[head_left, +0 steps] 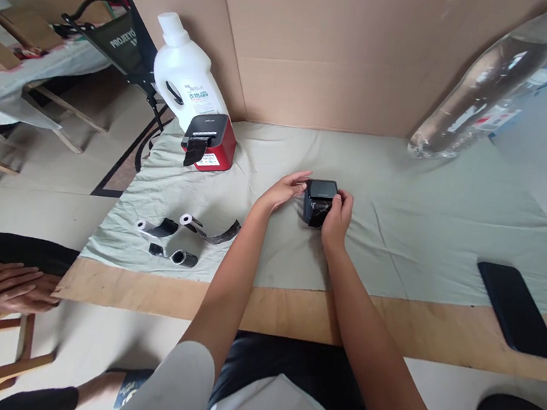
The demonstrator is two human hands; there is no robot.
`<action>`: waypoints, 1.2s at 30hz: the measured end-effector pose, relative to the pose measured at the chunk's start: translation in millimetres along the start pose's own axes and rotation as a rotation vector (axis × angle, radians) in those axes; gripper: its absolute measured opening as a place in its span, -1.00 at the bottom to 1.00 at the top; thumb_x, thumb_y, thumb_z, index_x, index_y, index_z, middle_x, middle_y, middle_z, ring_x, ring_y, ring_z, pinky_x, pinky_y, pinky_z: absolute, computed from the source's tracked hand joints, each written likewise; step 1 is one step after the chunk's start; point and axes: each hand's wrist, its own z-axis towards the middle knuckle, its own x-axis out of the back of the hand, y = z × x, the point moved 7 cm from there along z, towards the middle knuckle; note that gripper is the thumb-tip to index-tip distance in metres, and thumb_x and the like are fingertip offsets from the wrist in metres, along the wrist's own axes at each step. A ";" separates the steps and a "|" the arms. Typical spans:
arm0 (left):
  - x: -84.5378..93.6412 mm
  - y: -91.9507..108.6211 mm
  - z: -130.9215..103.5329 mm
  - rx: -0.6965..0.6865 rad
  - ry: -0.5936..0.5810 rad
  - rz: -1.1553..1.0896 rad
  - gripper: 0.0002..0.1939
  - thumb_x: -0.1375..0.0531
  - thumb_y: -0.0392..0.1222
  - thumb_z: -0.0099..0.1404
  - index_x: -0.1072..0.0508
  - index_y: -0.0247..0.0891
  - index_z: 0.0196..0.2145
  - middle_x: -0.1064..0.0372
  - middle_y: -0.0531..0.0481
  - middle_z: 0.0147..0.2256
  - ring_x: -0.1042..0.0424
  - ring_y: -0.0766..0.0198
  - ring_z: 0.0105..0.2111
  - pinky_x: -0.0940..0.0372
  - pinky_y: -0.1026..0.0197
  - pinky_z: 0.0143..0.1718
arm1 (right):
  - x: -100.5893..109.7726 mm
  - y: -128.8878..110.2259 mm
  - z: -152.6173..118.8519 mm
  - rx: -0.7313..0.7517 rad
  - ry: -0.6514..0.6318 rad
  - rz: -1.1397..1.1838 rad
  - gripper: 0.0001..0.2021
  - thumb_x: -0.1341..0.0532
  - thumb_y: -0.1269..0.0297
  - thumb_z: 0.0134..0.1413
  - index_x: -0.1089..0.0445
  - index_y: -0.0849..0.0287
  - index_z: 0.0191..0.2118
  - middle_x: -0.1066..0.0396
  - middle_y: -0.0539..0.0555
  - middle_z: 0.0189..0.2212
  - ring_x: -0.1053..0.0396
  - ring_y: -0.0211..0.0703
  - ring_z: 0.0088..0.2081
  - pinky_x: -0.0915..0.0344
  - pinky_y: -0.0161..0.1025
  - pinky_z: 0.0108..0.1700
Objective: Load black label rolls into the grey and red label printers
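Note:
A small dark box-shaped label printer (322, 190) rests on the green cloth in front of me, a glossy black strip hanging down its front. Along its right side my right hand (338, 217) is closed, with the thumb by the strip. My left hand (285, 190) reaches its left side with fingers stretched out, the tips at its upper left corner. Farther left stands a red and black label printer (216, 140), also with a black strip (194, 152) out of its front. Near my left forearm lie several small paper rolls (189, 221) with black strips partly unwound.
A white detergent bottle (185, 72) stands behind the red printer. Large clear bottles (484, 91) lean at the back right, against cardboard (333, 58). A black phone (516, 308) lies near the right front edge. Another person's hands (0, 287) rest at the left.

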 end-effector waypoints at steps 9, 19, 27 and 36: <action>-2.9 5.5 -4.1 -0.001 0.050 0.001 -0.39 -0.25 -0.31 0.41 -0.40 -0.21 0.38 -0.40 -0.24 0.32 -0.46 0.11 0.23 -0.31 0.04 0.31 | -1.5 1.7 0.2 0.013 -0.009 0.005 -0.62 -0.08 -0.07 0.29 -0.36 0.05 0.03 -0.48 0.18 0.08 -0.39 0.03 0.14 -0.25 0.09 0.31; -1.7 8.2 0.7 -0.032 0.568 0.352 -0.55 -0.16 0.05 0.54 -0.59 -0.31 -0.36 -0.57 -0.09 -0.33 -0.52 0.19 -0.30 -0.39 0.24 -0.24 | -1.8 2.0 1.9 0.008 -0.012 0.008 -0.60 -0.09 -0.11 0.26 -0.36 0.08 0.00 -0.49 0.19 0.04 -0.42 0.01 0.10 -0.30 0.06 0.27; -2.8 11.1 -3.6 -0.021 0.606 0.398 -0.51 -0.18 0.15 0.52 -0.63 -0.33 -0.31 -0.56 -0.10 -0.41 -0.49 0.13 -0.25 -0.35 0.24 -0.25 | -2.0 2.8 2.7 0.014 -0.006 0.007 -0.59 -0.09 -0.10 0.25 -0.36 0.08 -0.01 -0.49 0.20 0.03 -0.41 0.02 0.10 -0.28 0.10 0.30; -11.9 22.2 -11.4 -0.165 0.576 0.488 -0.66 -0.18 -0.10 0.53 -0.66 -0.33 -0.29 -0.62 -0.04 -0.30 -0.51 0.19 -0.22 -0.28 0.29 -0.13 | -2.7 3.8 4.3 0.047 -0.005 -0.005 -0.63 -0.11 -0.05 0.25 -0.36 0.08 -0.01 -0.48 0.19 0.03 -0.40 0.03 0.10 -0.27 0.13 0.31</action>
